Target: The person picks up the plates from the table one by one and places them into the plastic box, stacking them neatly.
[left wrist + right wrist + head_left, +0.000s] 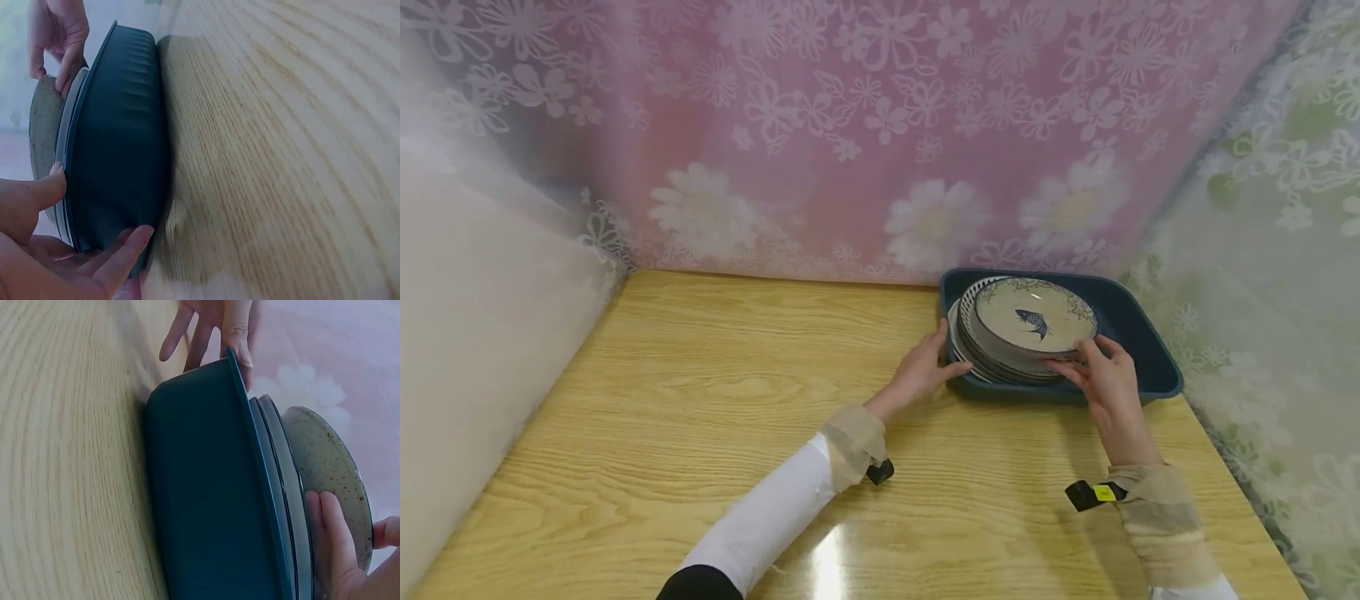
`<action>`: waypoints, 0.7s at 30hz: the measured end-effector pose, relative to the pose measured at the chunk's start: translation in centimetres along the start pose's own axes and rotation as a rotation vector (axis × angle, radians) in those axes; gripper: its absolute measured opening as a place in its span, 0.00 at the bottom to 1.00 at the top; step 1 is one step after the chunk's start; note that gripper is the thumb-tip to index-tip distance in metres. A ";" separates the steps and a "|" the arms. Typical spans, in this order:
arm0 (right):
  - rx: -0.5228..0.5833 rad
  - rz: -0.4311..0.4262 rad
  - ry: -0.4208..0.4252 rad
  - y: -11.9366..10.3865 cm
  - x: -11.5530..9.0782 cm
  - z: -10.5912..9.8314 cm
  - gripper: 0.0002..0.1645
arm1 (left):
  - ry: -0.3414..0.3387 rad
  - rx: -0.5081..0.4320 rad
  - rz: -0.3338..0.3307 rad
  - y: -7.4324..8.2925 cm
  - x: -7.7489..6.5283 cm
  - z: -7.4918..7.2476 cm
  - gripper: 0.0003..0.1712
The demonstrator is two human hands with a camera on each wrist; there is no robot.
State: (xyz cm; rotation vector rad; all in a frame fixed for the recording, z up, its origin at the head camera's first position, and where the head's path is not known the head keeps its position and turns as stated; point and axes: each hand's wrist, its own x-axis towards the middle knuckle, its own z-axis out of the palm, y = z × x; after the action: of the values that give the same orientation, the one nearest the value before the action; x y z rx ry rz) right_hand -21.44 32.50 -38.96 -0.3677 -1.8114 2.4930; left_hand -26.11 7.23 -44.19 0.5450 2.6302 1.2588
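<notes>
A shallow bowl (1037, 317) with a blue fish painted inside and a speckled underside sits tilted atop a stack of plates (967, 333). My right hand (1111, 385) pinches its near right rim, thumb over the edge and fingers beneath. The stack fills the left part of a dark teal plastic tub (1150, 354). At the tub's left end is my left hand (921, 367), holding the rim. In the left wrist view, the left thumb (50, 187) lies on the edge by the plates, and fingers (128, 253) lie along the tub's outer wall.
The tub stands on a wood-grain table (737, 400) near its back right corner. Behind it hangs a pink floral curtain (820, 167). A pale green floral sheet (1262, 317) borders the right side, and a white sheet (482, 275) the left.
</notes>
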 end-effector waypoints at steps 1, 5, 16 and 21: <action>-0.016 0.003 0.005 0.0 0.0 0.0 0.45 | -0.004 -0.002 -0.002 0.0 0.0 0.0 0.50; -0.065 0.019 0.019 -0.1 0.0 0.1 0.48 | -0.009 -0.011 -0.017 0.1 0.1 0.0 0.50; -0.284 0.011 0.020 0.3 0.3 -0.1 0.47 | -0.012 -0.029 -0.029 0.3 -0.1 0.1 0.49; -0.558 0.026 -0.067 -0.1 1.2 -0.5 0.46 | -0.005 -0.030 -0.037 0.5 -0.1 0.0 0.49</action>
State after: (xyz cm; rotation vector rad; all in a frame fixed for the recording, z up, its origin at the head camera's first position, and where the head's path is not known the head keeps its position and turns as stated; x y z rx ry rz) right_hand -22.50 33.20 -39.24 -0.3226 -2.5247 1.9877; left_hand -25.95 7.47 -43.82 0.4920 2.6006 1.2812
